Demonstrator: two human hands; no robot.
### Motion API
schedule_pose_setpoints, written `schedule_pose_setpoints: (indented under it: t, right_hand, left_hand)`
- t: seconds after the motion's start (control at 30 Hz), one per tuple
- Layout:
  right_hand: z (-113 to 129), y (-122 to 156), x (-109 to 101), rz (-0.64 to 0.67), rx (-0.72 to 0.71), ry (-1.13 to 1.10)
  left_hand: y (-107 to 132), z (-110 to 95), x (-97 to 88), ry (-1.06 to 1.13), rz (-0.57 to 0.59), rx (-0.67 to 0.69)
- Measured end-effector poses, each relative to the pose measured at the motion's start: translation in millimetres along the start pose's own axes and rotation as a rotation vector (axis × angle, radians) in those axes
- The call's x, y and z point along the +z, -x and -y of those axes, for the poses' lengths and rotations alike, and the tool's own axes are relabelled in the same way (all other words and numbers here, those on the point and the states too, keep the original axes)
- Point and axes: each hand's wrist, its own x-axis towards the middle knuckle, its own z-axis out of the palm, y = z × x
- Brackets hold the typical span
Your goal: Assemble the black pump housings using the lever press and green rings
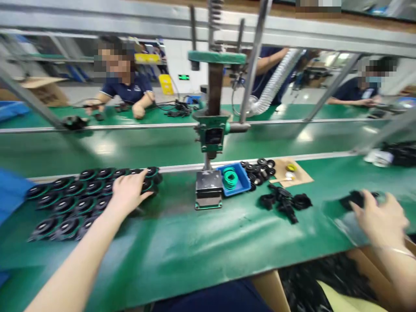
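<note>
My left hand is at the right end of rows of black round parts with green rings. Its thumb and forefinger are closed around one black round part there. On the right, my right hand is blurred, with its fingers curved over a black plastic part whose shape is smeared. Something clear, like a thin film, shows beneath that hand. Between the hands stands a press above a black metal block.
A blue tray holds green rings. Beside it lie small black rings, a cardboard piece and black plastic parts. An open carton stands below the table's front edge. Co-workers sit across the line.
</note>
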Motion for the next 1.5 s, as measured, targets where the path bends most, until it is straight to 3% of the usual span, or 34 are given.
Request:
schedule_pose_setpoints:
  t: [0.07,0.13,0.23,0.33,0.43,0.53,0.6,0.63,0.73,0.87,1.0,1.1,1.23,1.37,1.5]
  right_hand:
    - [15,-2,4,0.075,-0.019,0.080]
    - [46,6,17,0.193,-0.093,0.052]
    - [96,36,35,0.377,-0.206,-0.033]
    - [125,71,36,0.454,-0.178,-0.116]
    - [138,93,24,0.581,-0.007,-0.398]
    - [160,97,14,0.937,0.163,-0.802]
    - [181,96,15,1.132,0.145,-0.925]
    - [192,95,17,1.158,0.098,-0.920]
    - [220,95,30,1.021,-0.035,-0.787]
    - [242,103,47,0.838,-0.056,-0.695]
    - [251,102,55,0.785,-0.075,-0.735]
    - [253,84,49,0.779,-0.046,-0.788]
    - [272,52,26,0.739,0.026,-0.861]
    - [305,44,9,0.701,-0.141,-0.882]
    - [325,54,10,0.621,-0.251,-0.829]
  left_hand:
    - [-5,2,3.4,0.021,-0.012,0.011]
    - [-2,-1,5.2,0.111,-0.018,0.024]
    - [22,-16,4.4,0.307,-0.017,0.073]
    - [61,-45,2.2,0.456,-0.033,0.161]
    - [94,-84,-0.3,0.608,0.026,0.275]
    - [107,-124,-0.1,0.789,0.110,0.359]
    - [107,-145,4.2,0.904,0.142,0.350]
    - [106,-153,7.7,0.964,0.161,0.325]
    - [105,-170,20.9,1.151,0.246,0.233]
    - [107,-182,33.9,1.296,0.299,0.119]
    - [109,-187,37.9,1.369,0.292,0.089]
    - [110,-186,39.1,1.355,0.260,0.097]
    - [112,-186,40.4,1.279,0.181,0.146]
    - [114,-187,41.6,1.259,0.112,0.166]
    - [116,-188,43.9,1.252,0.067,0.174]
